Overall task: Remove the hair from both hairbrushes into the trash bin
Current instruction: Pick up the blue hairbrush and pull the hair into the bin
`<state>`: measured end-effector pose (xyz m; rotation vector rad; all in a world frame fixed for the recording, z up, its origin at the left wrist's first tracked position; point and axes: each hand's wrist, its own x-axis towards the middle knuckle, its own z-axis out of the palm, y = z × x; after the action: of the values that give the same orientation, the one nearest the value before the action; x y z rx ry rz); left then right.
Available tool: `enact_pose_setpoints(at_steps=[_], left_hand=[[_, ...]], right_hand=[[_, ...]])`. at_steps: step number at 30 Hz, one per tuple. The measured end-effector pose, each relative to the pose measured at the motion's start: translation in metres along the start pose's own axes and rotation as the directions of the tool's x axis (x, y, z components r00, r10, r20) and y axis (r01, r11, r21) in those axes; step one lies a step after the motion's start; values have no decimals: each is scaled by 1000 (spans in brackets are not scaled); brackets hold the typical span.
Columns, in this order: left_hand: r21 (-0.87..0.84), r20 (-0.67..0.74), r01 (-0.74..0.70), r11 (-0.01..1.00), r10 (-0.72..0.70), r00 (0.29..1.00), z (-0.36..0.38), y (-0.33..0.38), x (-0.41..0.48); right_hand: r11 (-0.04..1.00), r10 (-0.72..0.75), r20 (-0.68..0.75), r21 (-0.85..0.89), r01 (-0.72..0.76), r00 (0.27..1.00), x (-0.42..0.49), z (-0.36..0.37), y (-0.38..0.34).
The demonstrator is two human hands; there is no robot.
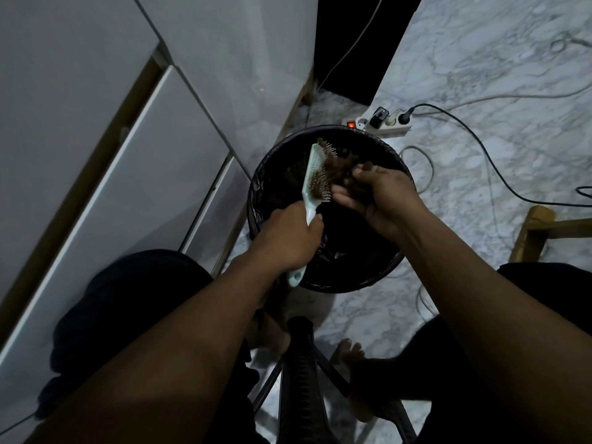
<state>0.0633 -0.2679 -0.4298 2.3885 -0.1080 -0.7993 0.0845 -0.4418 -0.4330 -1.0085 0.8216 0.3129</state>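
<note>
A pale green paddle hairbrush point(313, 177) is held upright over the round black trash bin point(397, 165), which has a dark liner. My left hand point(288, 238) grips the brush by its handle, whose end sticks out below my fist. A clump of brown hair point(336, 169) is tangled in the bristles. My right hand point(378, 193) pinches that clump beside the bristles. Only one hairbrush is in view.
White cabinet fronts point(128, 171) rise on the left. A power strip point(378, 123) with plugs and cables lies on the marble floor behind the bin. A wooden stool leg point(531, 232) stands at right. A black chair frame point(304, 379) and my bare feet are below.
</note>
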Motion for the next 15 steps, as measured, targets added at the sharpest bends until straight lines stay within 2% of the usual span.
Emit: enact_pose_setpoints(at_steps=[2,3,5,7,9,10,12,15], left_hand=[[2,-1,8,1000,-8,1000,0,0,-1],[12,5,5,1000,-5,1000,1,0,-3],[52,15,-16,999,15,1000,2,0,-6],[87,21,-39,995,38,999,3,0,-7],[102,45,-55,993,51,998,4,-1,-7],[104,58,-61,993,55,997,5,-2,-7],[97,66,-64,993,58,996,5,-2,-7],[55,50,-34,998,31,998,3,1,-5]], right_hand=[[999,32,26,-4,-32,999,-2,0,-3],[998,6,45,-55,-4,999,-4,0,-4],[962,-123,101,-230,144,987,-7,0,-2],[856,-280,141,-410,314,949,-6,0,6],[753,-389,114,-533,387,914,0,-2,14],[745,-412,70,-549,380,909,4,-3,16],[795,-393,-5,-503,338,919,10,-6,17],[899,-310,-43,-339,278,950,9,-4,14]])
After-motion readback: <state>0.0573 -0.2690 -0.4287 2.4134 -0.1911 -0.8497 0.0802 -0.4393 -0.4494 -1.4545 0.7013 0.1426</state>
